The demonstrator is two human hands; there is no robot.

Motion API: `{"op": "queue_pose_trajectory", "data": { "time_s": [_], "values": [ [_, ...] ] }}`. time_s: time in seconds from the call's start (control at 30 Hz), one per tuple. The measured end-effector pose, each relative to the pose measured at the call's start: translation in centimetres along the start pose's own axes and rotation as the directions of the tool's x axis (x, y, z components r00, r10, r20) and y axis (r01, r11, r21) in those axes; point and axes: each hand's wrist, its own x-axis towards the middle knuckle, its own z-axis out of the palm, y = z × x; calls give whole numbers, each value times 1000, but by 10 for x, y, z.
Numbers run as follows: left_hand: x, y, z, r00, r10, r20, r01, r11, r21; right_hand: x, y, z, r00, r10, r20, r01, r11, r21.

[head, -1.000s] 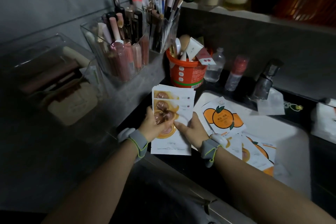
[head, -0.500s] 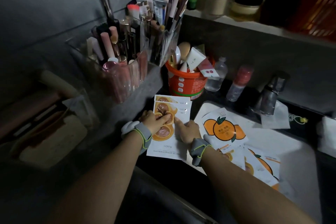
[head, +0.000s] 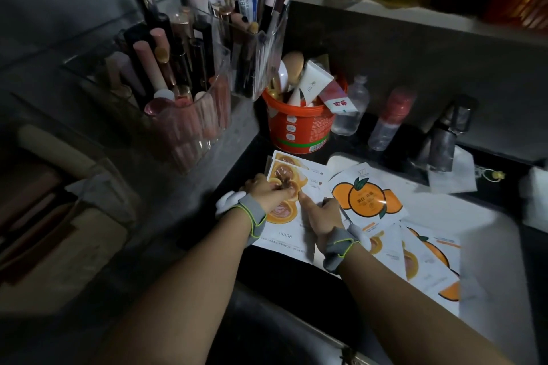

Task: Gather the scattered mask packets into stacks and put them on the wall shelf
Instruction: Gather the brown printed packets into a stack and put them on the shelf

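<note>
A fanned stack of white mask packets (head: 286, 238) with brown-orange prints lies on the dark counter in front of the orange tub. My left hand (head: 267, 194) grips its left side, fingers curled on the top packet. My right hand (head: 321, 215) holds its right edge with the thumb laid across the top. Just to the right, a packet with an orange-fruit print (head: 366, 200) lies on a white mat (head: 444, 216). Several more packets (head: 427, 261) overlap near the mat's front, by my right forearm.
An orange tub (head: 299, 130) of tubes stands behind the stack. Clear organisers (head: 192, 127) full of cosmetics sit on the grey ledge at left. Small bottles (head: 388, 118) line the back wall. A white wall shelf (head: 385, 13) with jars runs above.
The stack went down from in front of me onto the counter near the orange tub. Both hands stayed on it, and the view moved closer.
</note>
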Motion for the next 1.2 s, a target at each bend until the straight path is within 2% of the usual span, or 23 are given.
{"op": "queue_pose_trajectory", "data": {
  "time_s": [0.17,0.3,0.4,0.5,0.57,0.7,0.8,0.87,0.93,1.03,1.1,1.2],
  "values": [
    [-9,6,18,996,64,63,-47,972,-230,-2,5,-22,993,85,86,-101,972,211],
    [-15,10,28,987,106,122,-53,925,-376,-14,4,-41,987,59,147,-103,945,311],
    [-20,17,38,977,157,145,-76,891,-448,-18,8,-58,992,4,127,-50,930,363],
    [-36,37,46,951,232,205,-63,794,-605,-30,5,-86,987,-100,127,46,928,369],
    [-48,50,52,938,271,218,-68,757,-650,-36,5,-107,976,-186,113,135,924,359],
    [-73,83,81,905,382,187,-165,721,-673,-51,6,-159,965,-261,-2,248,916,317],
    [-93,113,112,844,494,210,-228,684,-693,-69,10,-205,954,-279,-113,300,908,293],
    [-110,137,138,823,515,239,-188,644,-742,-81,12,-243,944,-284,-171,322,908,268],
    [-125,155,166,821,501,274,-79,576,-814,-90,11,-282,925,-332,-185,364,914,179],
    [-147,174,207,869,389,305,54,538,-842,-101,18,-340,940,-309,-145,318,947,38],
    [-161,183,230,899,301,318,134,502,-855,-107,30,-371,959,-230,-167,247,965,86],
    [-179,195,263,919,244,309,174,452,-875,-122,51,-399,965,-153,-212,212,932,294]
  ]
}}
